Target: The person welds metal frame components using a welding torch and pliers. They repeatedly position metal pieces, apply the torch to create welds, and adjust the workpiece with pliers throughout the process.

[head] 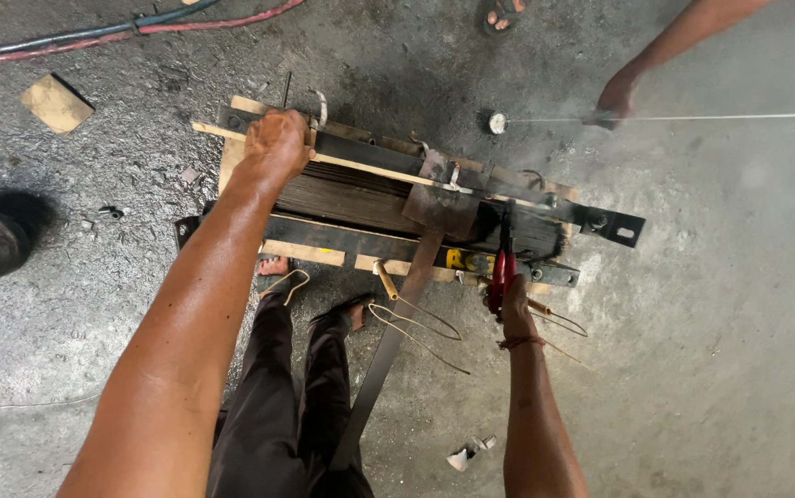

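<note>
Red-handled pliers [500, 274] were clamped in my right hand [515, 309]. My left hand [275, 146] gripped a wooden stick [351, 163] atop the steel stack [374, 198].

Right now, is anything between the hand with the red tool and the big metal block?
Nothing visible. The right hand holds a red-handled tool whose tip already reaches the strapped metal block. Loose wire loops lie on the floor beside that hand, not in its path. The left hand presses on the block's far edge.
</note>
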